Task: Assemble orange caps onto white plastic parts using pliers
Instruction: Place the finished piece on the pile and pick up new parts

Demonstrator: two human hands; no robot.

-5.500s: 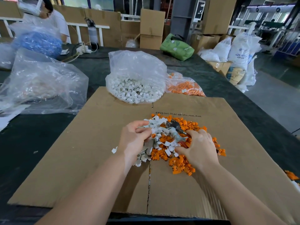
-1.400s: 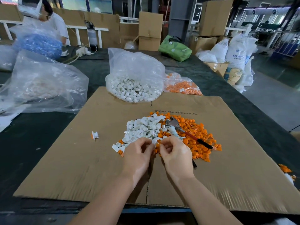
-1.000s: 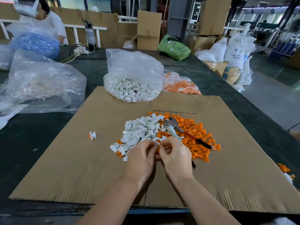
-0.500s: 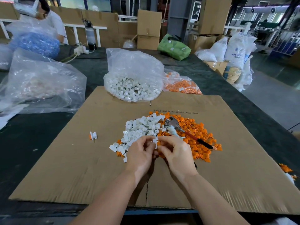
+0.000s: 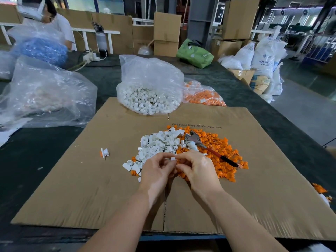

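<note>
A heap of white plastic parts (image 5: 160, 142) and a heap of orange caps (image 5: 220, 153) lie side by side on a flat cardboard sheet (image 5: 91, 188). The pliers (image 5: 205, 147), with a red and black handle, rest untouched on the orange heap. My left hand (image 5: 156, 171) and my right hand (image 5: 197, 170) meet at the near edge of the heaps. Their fingertips pinch a small white part (image 5: 173, 158) between them; an orange cap is hardly visible there. One assembled white-and-orange piece (image 5: 104, 152) lies alone to the left.
A clear bag of white parts (image 5: 149, 91) and a bag of orange caps (image 5: 203, 96) stand behind the sheet. A big crumpled clear bag (image 5: 45, 95) lies at the left. Another person (image 5: 45, 19) works at the far left. A few orange caps (image 5: 320, 190) lie at the right.
Since 5.5 s ago my right hand let go of the pliers and an assembled piece appeared at the left. Over the last second both hands stay together, fingers shifting slightly on the small part.
</note>
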